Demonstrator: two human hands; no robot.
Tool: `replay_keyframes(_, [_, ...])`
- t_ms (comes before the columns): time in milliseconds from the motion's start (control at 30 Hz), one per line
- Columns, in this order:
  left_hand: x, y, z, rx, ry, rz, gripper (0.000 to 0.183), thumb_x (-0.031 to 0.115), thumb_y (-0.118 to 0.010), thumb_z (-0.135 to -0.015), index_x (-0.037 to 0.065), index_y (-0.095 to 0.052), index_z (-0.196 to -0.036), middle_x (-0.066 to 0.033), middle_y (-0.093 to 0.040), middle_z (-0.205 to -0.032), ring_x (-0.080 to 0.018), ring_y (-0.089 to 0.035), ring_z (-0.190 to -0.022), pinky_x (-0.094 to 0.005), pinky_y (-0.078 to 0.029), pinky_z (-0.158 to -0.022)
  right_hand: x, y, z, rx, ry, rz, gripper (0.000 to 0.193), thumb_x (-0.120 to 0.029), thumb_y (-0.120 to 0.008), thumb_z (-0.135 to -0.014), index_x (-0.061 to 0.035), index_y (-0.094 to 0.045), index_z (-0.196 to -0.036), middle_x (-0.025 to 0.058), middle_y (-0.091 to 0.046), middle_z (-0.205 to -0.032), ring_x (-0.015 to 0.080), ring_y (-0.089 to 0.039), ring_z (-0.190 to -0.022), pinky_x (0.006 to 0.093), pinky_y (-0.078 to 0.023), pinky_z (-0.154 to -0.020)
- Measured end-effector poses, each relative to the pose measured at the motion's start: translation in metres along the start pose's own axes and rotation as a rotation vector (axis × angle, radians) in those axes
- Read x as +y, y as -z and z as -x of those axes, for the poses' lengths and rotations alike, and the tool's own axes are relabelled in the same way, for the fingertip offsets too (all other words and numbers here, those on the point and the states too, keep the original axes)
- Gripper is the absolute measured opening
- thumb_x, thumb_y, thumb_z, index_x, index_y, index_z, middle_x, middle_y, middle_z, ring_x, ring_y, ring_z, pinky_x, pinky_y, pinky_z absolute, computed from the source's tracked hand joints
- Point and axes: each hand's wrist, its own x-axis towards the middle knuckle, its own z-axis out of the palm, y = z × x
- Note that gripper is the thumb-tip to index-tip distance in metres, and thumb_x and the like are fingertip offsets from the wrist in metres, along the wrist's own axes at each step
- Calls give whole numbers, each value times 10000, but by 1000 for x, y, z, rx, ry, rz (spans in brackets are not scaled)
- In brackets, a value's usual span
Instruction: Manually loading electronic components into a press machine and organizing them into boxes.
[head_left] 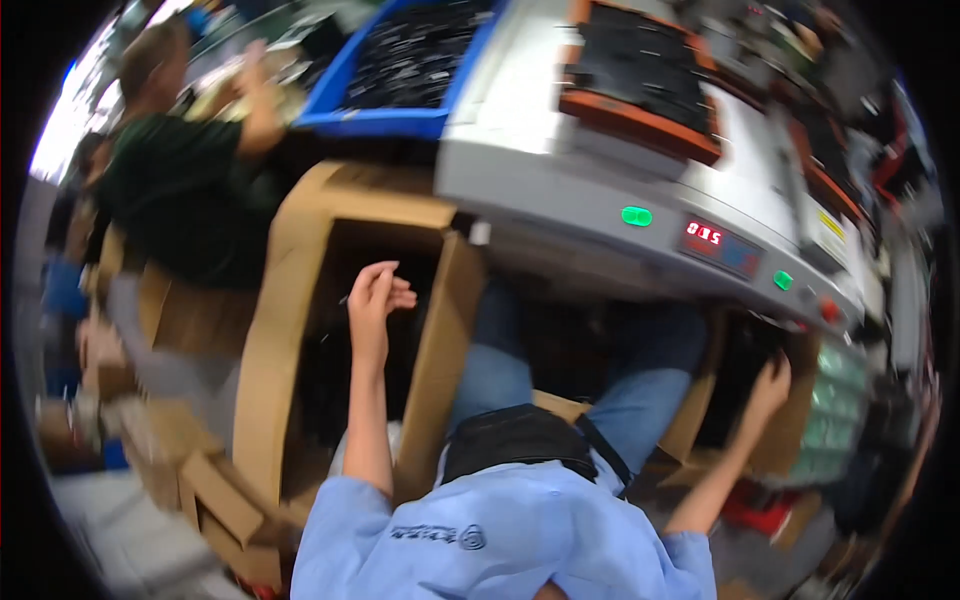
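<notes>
Grey-fronted white desk [515, 85] spans the workplace. Below its front edge, the left hand [376, 288] has a loosely open grip, apparently empty, over a cardboard carton [262, 380]; the right hand's [771, 386] grip, at another carton [793, 425], I cannot tell. Both flank the legs [640, 385], presumably for easy reach.

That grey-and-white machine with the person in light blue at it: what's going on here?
A person in a light-blue shirt is at the grey-and-white machine. Their left hand, fingers loosely curled, is over an open cardboard box; nothing clear shows in it. Their right hand is at another open box; blur hides whether it holds anything. Neither hand touches the machine. Beyond, a blue bin holds dark pieces.
</notes>
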Motion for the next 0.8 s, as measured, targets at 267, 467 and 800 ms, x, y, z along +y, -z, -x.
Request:
replay_keyframes(267, [-165, 160, -9, 286, -89, -888, 365, 219, -613, -848, 24, -545, -1150, -202, -595, -1073, -358, -553, -1020, -400, -443, -878, 150, -87, -50, -82, 175, 530, 320, -243, -516, -897, 22, -555, -1071, 245, -602, -925, 433, -568, -836, 484, -464, -760])
replay_keyframes(467, [-215, 157, -15, 306, -26, -1338, 527, 349, -595, -848, 70, -451, -1271, -225, -499, -1224, -394, -481, -1107, -480, -366, -936, 160, -98, -56, -92, 153, 469, 323, -258, -585, -852, 2, -564, -1044, 241, -608, -924, 435, -562, -855, 505, -455, -760])
replay_keyframes(800, [-212, 168, -54, 144, 72, -1495, 261, 273, -528, -882, 26, -612, -882, -202, -648, -853, -375, -631, -812, -466, -489, -726, 173, -74, -54, -435, -386, -203, 98, -42, -589, -799, -39, -567, -894, 72, -600, -717, 140, -543, -601, 292, -471, -565])
